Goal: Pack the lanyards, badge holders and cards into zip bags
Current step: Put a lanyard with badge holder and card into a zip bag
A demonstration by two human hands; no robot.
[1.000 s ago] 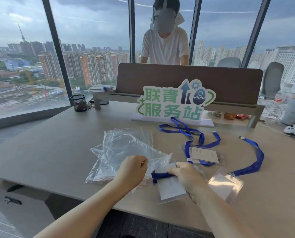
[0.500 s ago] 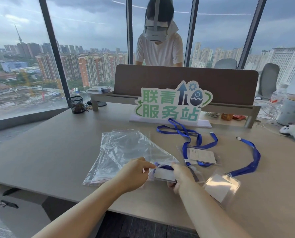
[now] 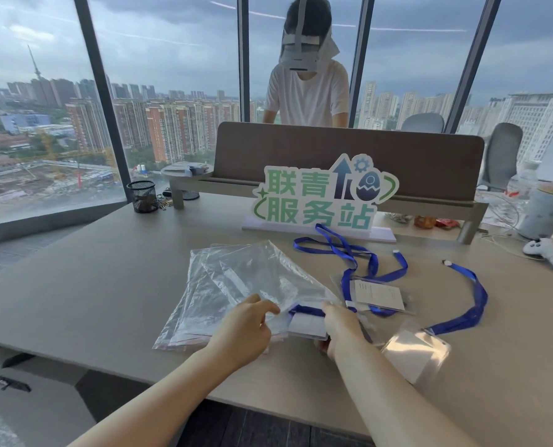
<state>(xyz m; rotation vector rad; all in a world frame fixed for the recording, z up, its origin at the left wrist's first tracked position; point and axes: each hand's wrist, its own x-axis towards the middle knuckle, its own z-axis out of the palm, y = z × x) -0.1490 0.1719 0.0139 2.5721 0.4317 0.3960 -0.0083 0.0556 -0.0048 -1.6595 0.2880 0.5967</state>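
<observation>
A stack of clear zip bags point(image 3: 236, 285) lies on the grey desk point(image 3: 91, 285). My left hand point(image 3: 246, 330) pinches the open mouth of the top bag at its near right corner. My right hand point(image 3: 341, 327) grips a badge holder with a white card point(image 3: 306, 325) and a folded blue lanyard point(image 3: 304, 309), its left part inside the bag mouth. To the right lie a second badge holder with card point(image 3: 376, 293) under a blue lanyard point(image 3: 343, 250), and a third holder point(image 3: 414, 353) joined to another blue lanyard point(image 3: 472, 304).
A green and white sign point(image 3: 323, 198) stands behind the bags before a brown divider point(image 3: 430, 156). A person in a white shirt point(image 3: 307, 91) stands beyond it. A mesh pen cup point(image 3: 142, 196) sits at the back left, a white controller point(image 3: 549, 251) at the right.
My right hand has carried the badge holder, card and folded lanyard leftward from the desk into the bag mouth. My left hand has lifted the bag's edge to open it.
</observation>
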